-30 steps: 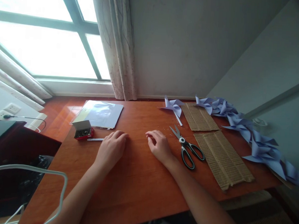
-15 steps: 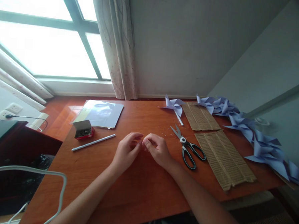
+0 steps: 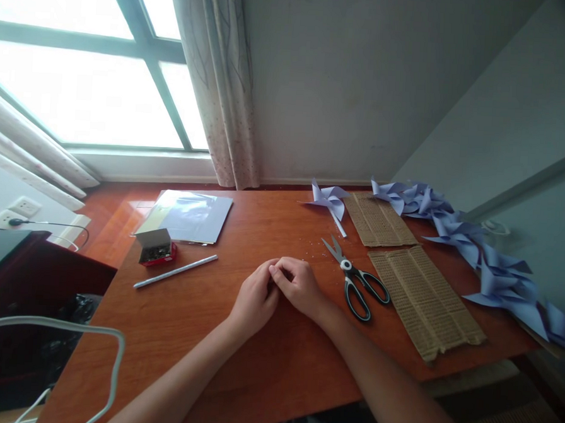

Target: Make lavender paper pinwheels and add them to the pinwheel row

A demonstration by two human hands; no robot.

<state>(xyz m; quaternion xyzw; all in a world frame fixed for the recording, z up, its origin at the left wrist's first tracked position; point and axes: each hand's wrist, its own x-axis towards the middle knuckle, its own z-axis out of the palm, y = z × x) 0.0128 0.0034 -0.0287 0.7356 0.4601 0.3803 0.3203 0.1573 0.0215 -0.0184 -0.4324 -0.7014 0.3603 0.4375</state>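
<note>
Over the middle of the wooden table, my left hand (image 3: 258,292) and my right hand (image 3: 298,285) meet at the fingertips. Both have curled fingers pressed together; whatever they may hold is hidden. To the right of them lie scissors (image 3: 353,276) with black-and-white handles, blades slightly apart. A pale rolled paper stick (image 3: 176,271) rests to the left of my left hand. Behind that stick stands a small red box (image 3: 158,249) with its lid up and small metallic pieces inside. A blue paper pinwheel (image 3: 329,200) on a white stick lies beyond the scissors.
Two brown corrugated cardboard pieces (image 3: 424,301) lie at the right. Along the right edge runs a row of blue pinwheels (image 3: 456,233). A stack of paper sheets (image 3: 197,216) sits at the back left. A white cable (image 3: 119,354) loops at the front left.
My left hand has moved right and turned inward, so its fingers now press against my right hand's. My right hand has barely moved. The table's things stay in place.
</note>
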